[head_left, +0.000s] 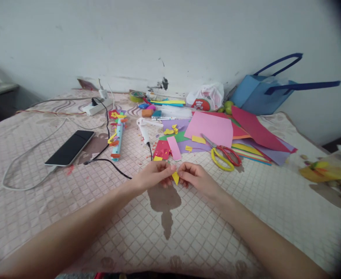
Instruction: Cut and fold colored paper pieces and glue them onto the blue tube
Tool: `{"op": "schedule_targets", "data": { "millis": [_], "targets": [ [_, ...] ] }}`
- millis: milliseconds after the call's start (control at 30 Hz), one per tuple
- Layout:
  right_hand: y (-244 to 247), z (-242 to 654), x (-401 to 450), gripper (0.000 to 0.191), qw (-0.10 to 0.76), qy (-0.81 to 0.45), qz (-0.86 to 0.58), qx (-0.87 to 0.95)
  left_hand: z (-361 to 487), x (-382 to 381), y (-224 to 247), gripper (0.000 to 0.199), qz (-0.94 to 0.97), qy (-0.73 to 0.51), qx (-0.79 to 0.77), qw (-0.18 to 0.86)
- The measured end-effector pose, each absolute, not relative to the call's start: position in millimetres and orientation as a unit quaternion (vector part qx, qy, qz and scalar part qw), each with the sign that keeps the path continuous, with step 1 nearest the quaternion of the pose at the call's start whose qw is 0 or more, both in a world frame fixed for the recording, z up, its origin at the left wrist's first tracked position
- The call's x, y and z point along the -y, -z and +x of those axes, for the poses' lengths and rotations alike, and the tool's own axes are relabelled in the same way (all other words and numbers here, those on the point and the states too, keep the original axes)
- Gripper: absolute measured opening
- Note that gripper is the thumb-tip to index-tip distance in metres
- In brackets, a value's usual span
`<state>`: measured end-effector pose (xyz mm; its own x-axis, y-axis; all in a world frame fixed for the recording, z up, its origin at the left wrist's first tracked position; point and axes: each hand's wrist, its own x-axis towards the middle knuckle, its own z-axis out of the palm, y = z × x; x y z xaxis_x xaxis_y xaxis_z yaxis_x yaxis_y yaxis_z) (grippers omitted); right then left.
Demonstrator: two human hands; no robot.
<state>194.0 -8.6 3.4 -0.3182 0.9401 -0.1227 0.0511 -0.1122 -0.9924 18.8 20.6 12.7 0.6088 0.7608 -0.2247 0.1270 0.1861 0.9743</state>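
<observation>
Between my two hands is a small piece of yellow paper (175, 178), its pointed end hanging down. My left hand (158, 173) pinches it from the left, thumb on top. From the other side my right hand (196, 176) closes its thumb and fingers on the paper's right edge. Just beyond the hands lie a pink paper strip (174, 148), a red paper piece (162, 150) and yellow scraps. Scissors (223, 155) with one yellow and one red handle rest to the right. A white glue gun (144, 132) lies behind my left hand.
A light blue paper strip with colourful pieces (118, 139) lies left, near a phone (70, 148) on a cable. Coloured paper sheets (211, 128) spread at the right back. A blue bag (254, 95), a white plastic bag (206, 97) and a power strip (99, 106) stand along the wall.
</observation>
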Motion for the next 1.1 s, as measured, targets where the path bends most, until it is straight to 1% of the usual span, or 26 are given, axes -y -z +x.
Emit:
{"op": "schedule_targets", "data": {
  "millis": [100,200,267,367,500,733,933,1100],
  "targets": [
    [-5.5,192.8,8.6,0.019,0.375,-0.588,-0.453,0.555,19.2,-19.3,-11.1,0.028,0.591,-0.242,-0.383,0.668],
    [-7.3,191.4,10.0,0.029,0.380,-0.586,-0.453,0.554,19.8,-18.9,-8.7,0.025,0.579,-0.261,-0.392,0.666],
    [-7.2,190.5,11.6,0.032,0.366,-0.591,-0.451,0.560,20.4,-18.8,-8.2,0.024,0.564,-0.275,-0.403,0.667],
    [-4.7,188.8,13.3,0.027,0.341,-0.593,-0.448,0.576,21.1,-18.4,-8.9,0.024,0.546,-0.287,-0.415,0.669],
    [-2.4,187.3,13.2,0.022,0.348,-0.581,-0.450,0.582,21.4,-18.0,-9.3,0.025,0.535,-0.289,-0.412,0.679],
    [-7.4,190.3,11.5,0.019,0.342,-0.591,-0.448,0.576,20.2,-19.8,-7.4,0.024,0.524,-0.295,-0.421,0.679],
    [-7.9,191.2,11.0,0.019,0.364,-0.584,-0.450,0.569,21.0,-19.3,-7.2,0.026,0.556,-0.278,-0.406,0.670],
    [-8.9,190.8,11.7,0.020,0.372,-0.576,-0.455,0.568,22.5,-17.9,-7.3,0.027,0.555,-0.287,-0.397,0.673]
  ]
}}
